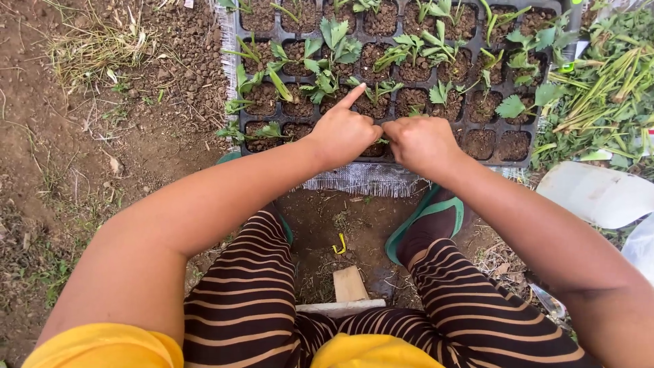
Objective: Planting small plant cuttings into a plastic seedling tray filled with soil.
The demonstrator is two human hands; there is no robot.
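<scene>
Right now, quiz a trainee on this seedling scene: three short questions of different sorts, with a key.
1. True or false: the left hand has its index finger stretched out over the tray.
2. Which lies on the soil between the feet? A) yellow hook-shaped bit B) red trowel C) blue cup
3. Fill in: the right hand rests at the tray's ____ edge, fingers curled.

Key: 1 true; 2 A; 3 near.
</scene>
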